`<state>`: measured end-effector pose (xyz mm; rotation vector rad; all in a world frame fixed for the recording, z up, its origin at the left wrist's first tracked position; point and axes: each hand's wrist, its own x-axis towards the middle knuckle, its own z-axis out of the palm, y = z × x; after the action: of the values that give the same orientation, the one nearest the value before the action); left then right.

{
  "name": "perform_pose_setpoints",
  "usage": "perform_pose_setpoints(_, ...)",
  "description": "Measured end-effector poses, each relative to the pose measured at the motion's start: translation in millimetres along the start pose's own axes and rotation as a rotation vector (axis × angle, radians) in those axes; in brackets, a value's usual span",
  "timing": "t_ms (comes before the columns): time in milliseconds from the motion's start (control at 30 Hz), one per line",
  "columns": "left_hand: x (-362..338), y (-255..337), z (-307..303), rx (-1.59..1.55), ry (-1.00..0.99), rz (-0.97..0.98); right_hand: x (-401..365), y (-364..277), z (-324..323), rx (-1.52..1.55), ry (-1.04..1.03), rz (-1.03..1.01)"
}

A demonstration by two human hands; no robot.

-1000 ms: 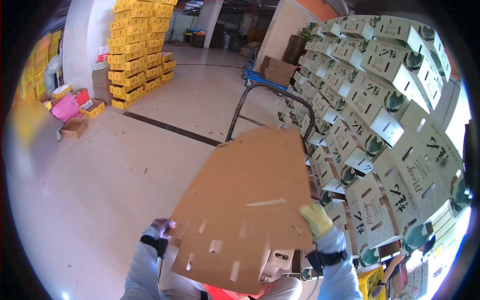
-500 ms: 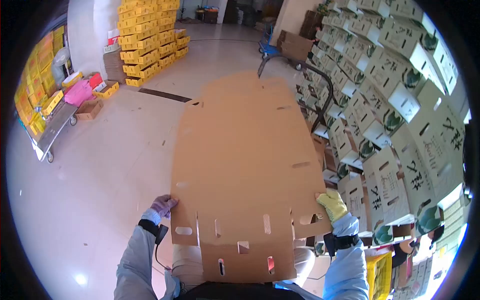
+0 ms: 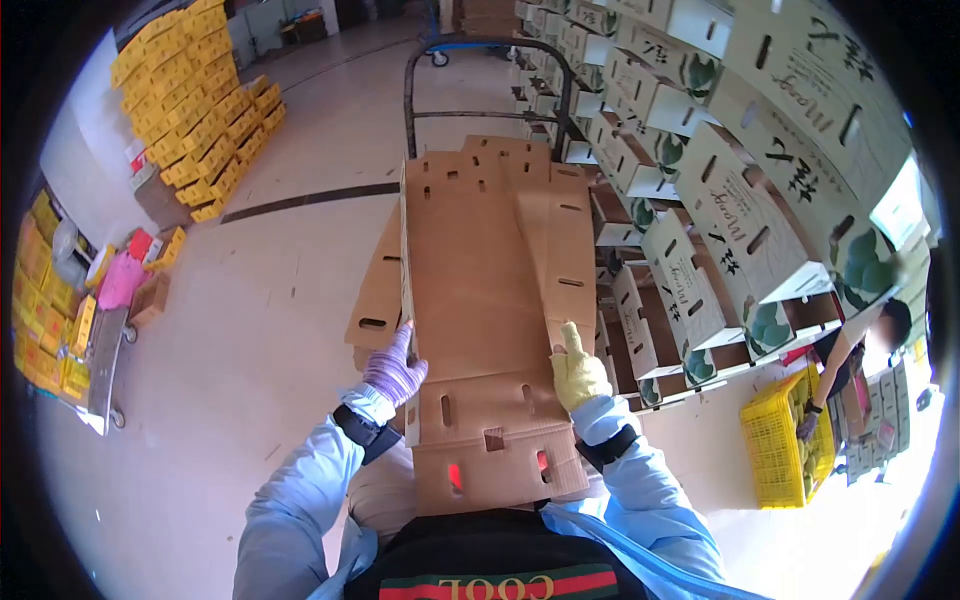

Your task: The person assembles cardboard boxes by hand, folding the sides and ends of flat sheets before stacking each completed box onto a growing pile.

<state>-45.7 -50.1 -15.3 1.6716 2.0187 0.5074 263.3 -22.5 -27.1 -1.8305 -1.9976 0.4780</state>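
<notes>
A brown cardboard box blank [image 3: 470, 270] with slots and hand holes lies lengthwise in front of me, its near end over my lap. My left hand [image 3: 397, 372], in a purple knit glove, is closed on its left edge, where a side panel stands up; the thumb points forward. On the right edge, my right hand [image 3: 580, 376] in a yellow glove grips the cardboard with one finger stretched forward. Another cardboard piece [image 3: 374, 305] sticks out underneath on the left. What lies under the blank is mostly hidden.
A black cart handle [image 3: 488, 42] rises beyond the cardboard. Printed white boxes [image 3: 735, 215] are stacked along the right. A person's arm [image 3: 838, 372] reaches into a yellow crate [image 3: 752, 440]. Yellow boxes [image 3: 190, 110] and a loaded trolley [image 3: 103, 370] stand left.
The cardboard was a broad flat sheet held up in both hands; now it is lower and looks narrower, with its left side turned up. Both hands have moved inward and the view has shifted.
</notes>
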Motion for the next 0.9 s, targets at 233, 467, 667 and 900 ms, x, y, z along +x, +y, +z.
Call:
perform_pose_setpoints(233, -33.7, -43.6, -26.3, 0.557, -0.024, 0.548, 7.6, 33.3, -74.0, -0.539, 0.121, -0.827)
perform_pose_setpoints(467, -10.0, -42.1, -36.9, 1.111, -0.413, 0.845, 68.1, 39.9, -69.4, -0.642, -0.134, -1.295)
perform_pose_setpoints(667, 26.8, 13.6, -14.0, 0.793, -0.399, 0.435, 69.0, 37.7, -65.4, -0.498, -0.073, -1.385)
perform_pose_setpoints(900, 17.0, 24.0, -4.3, 0.639, -0.295, 0.485, 59.5, 41.4, -63.5, -0.31, -0.126, -1.38)
